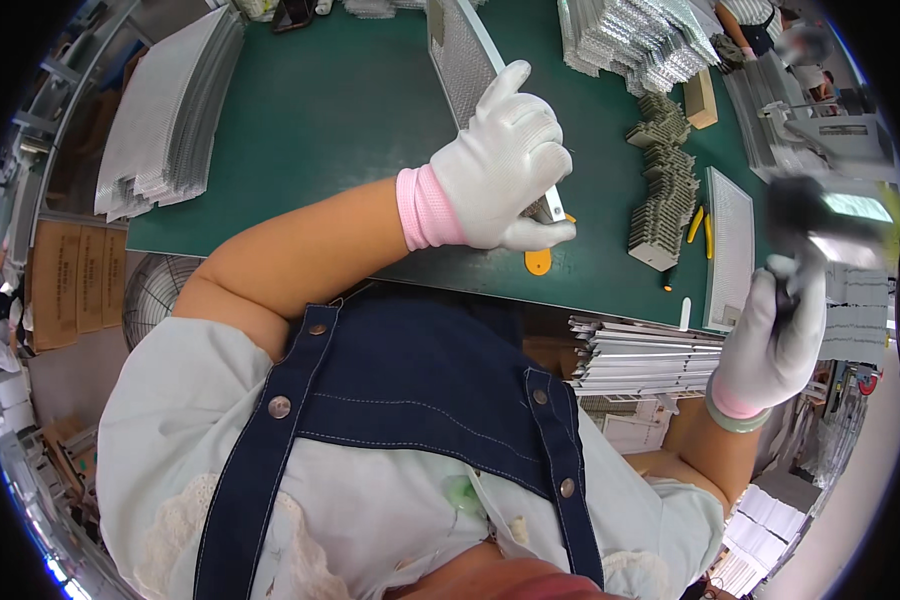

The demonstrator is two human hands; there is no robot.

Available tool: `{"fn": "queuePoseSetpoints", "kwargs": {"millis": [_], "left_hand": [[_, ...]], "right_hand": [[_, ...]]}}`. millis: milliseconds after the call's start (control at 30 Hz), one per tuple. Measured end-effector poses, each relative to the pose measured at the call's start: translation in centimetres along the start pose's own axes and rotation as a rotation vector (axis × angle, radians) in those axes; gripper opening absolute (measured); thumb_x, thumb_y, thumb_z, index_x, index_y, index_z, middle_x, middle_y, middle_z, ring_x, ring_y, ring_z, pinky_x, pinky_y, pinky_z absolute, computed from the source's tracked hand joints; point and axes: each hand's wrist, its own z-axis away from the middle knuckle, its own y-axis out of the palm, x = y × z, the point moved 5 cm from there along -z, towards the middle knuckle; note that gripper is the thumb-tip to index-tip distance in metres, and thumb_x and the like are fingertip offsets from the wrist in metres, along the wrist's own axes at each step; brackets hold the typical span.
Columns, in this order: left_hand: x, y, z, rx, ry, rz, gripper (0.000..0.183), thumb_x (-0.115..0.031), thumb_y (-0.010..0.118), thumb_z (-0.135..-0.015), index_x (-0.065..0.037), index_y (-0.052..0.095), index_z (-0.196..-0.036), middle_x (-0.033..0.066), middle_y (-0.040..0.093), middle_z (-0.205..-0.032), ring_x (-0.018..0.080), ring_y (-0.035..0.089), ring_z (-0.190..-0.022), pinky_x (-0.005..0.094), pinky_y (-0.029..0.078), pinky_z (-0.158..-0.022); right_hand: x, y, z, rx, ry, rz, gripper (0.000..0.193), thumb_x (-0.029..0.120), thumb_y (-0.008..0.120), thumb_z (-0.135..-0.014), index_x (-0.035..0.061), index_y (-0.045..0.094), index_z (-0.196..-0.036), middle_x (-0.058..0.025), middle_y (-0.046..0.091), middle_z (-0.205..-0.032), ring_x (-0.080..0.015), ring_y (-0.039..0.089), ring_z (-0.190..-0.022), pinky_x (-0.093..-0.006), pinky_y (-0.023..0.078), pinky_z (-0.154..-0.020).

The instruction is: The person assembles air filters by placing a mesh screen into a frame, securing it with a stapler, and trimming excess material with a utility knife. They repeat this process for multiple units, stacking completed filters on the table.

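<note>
My left hand (505, 165), in a white knit glove with a pink cuff, is closed on the near end of a framed mesh panel (460, 65). The panel stands tilted on its edge, and the glove covers much of its frame. Raised at the right, my right hand (775, 340), gloved the same way, grips the handle of a mallet (830, 222). Motion blurs the mallet's dark and silvery head. Just below my left hand, an orange tab with a hole (538, 262) lies at the edge of the green table (310, 130).
A stack of mesh sheets (170, 115) lies on the left, another (635, 40) at the back right. Right of centre run stacked grey-beige pieces (663, 195), near yellow-handled pliers (708, 235) and a flat mesh panel (732, 240). Below the table edge are white strips (640, 355).
</note>
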Motion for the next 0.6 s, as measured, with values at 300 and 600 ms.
{"fn": "queuePoseSetpoints", "kwargs": {"millis": [300, 600], "left_hand": [[0.0, 0.0, 0.1, 0.019, -0.006, -0.018, 0.044, -0.044, 0.078, -0.066, -0.005, 0.060, -0.075, 0.0097, 0.051, -0.074, 0.0312, 0.055, -0.081, 0.0624, 0.030, -0.107], [-0.3, -1.0, 1.3, -0.014, -0.041, 0.037, 0.043, -0.031, 0.082, -0.057, -0.008, 0.052, -0.078, 0.0088, 0.054, -0.077, 0.0335, 0.058, -0.089, 0.0666, 0.030, -0.107]], "right_hand": [[-0.3, 2.8, 1.1, 0.283, -0.267, 0.075, 0.056, -0.006, 0.068, -0.075, 0.0081, 0.061, -0.129, -0.0069, 0.062, -0.082, -0.0229, 0.059, -0.067, -0.0332, 0.049, -0.062], [-10.9, 17.8, 10.3, 0.575, 0.501, -0.117, 0.041, 0.016, 0.066, -0.089, 0.0066, 0.062, -0.129, -0.0151, 0.066, -0.100, -0.0334, 0.064, -0.094, -0.0400, 0.050, -0.085]]}}
